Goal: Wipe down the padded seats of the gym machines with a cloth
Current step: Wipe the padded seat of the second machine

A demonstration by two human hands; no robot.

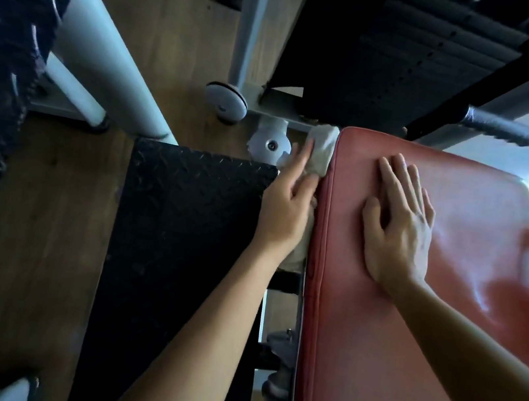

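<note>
A long red padded seat fills the right half of the view, running away from me. My left hand presses a pale grey cloth against the seat's left side edge, near the far corner. More of the cloth hangs below my palm. My right hand lies flat on top of the seat, fingers spread, holding nothing.
A black diamond-plate footplate lies left of the seat on the wooden floor. Grey machine frame tubes cross at upper left. A black weight stack stands beyond the seat, and a bar with a black grip juts at upper right.
</note>
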